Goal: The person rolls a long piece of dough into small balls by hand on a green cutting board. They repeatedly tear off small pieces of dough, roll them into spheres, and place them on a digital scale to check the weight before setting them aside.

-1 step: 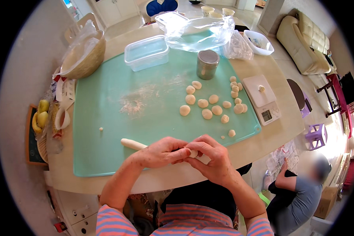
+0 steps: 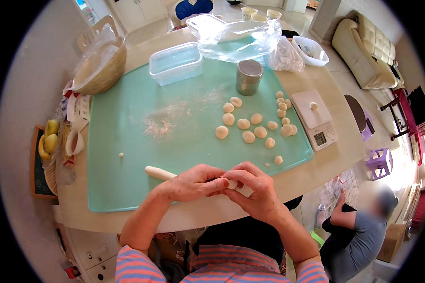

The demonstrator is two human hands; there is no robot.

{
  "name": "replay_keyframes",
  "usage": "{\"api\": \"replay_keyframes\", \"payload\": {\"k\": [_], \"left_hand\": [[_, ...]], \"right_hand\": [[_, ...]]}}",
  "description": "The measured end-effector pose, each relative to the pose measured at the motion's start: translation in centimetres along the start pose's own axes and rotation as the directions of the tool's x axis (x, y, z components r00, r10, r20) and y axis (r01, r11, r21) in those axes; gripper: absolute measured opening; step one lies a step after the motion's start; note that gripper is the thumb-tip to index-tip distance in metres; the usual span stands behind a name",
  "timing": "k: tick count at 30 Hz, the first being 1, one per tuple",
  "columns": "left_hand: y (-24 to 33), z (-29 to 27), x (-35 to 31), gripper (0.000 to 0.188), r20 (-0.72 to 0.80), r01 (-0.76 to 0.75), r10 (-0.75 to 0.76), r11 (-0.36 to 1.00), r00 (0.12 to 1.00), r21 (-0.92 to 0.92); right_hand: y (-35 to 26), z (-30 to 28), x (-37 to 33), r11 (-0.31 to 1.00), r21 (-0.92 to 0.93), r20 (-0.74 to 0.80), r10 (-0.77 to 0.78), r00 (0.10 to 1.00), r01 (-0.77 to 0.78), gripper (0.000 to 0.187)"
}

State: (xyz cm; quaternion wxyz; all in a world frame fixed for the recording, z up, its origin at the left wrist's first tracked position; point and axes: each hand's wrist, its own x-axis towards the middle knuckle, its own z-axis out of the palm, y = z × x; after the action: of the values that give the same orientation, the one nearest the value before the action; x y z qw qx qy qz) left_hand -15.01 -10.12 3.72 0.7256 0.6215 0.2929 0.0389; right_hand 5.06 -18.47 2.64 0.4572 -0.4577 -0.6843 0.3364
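Both hands meet over the front edge of a green mat (image 2: pixel 123 184). Between their fingertips is a small white dough piece (image 2: pixel 232 184), mostly covered by the fingers. My left hand (image 2: pixel 198 181) is closed on one side of it, thumb pressed inward. On the other side my right hand (image 2: pixel 252 188) pinches the same dough. A dough roll (image 2: pixel 159 173) lies on the mat and runs under my left hand, which hides its other end. Several round dough balls (image 2: pixel 248 137) are spread over the mat's right part, beyond my right hand.
A digital scale (image 2: pixel 316 118) with a dough bit stands right of the mat. Further back are a metal canister (image 2: pixel 249 78), a clear plastic box (image 2: pixel 176 63) and a plastic bag (image 2: pixel 241 40). Loose flour (image 2: pixel 160 123) dusts the mat. A person (image 2: pixel 363 231) sits low at the right.
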Motion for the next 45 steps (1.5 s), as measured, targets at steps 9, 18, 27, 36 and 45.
{"api": "replay_keyframes", "payload": {"k": [9,18,27,36,45], "left_hand": [[-0.5,-0.5,-0.2,0.035,0.036,0.023,-0.025,0.999,0.999,0.038],[-0.5,-0.6,-0.8,0.034,0.046,0.015,-0.014,1.0,0.999,-0.022],[-0.5,-0.4,-0.9,0.032,-0.017,-0.007,0.004,0.991,1.0,-0.13],[-1.0,0.2,-0.7,0.025,-0.106,-0.049,0.026,0.975,0.994,-0.217],[-0.6,-0.2,-0.9,0.024,-0.37,-0.314,0.206,0.913,0.906,-0.259]], "right_hand": [[0.3,0.5,-0.2,0.998,0.035,0.017,0.044,0.999,-0.045,0.03],[0.1,0.9,0.2,0.993,0.09,0.04,0.067,0.997,-0.07,0.031],[-0.3,0.9,0.2,0.963,0.179,0.072,0.189,0.979,-0.199,0.03],[0.5,1.5,0.3,0.973,0.192,-0.026,0.138,0.99,-0.13,0.025],[5.0,-9.4,0.6,0.958,0.135,-0.352,0.285,0.891,-0.253,0.021]]}}
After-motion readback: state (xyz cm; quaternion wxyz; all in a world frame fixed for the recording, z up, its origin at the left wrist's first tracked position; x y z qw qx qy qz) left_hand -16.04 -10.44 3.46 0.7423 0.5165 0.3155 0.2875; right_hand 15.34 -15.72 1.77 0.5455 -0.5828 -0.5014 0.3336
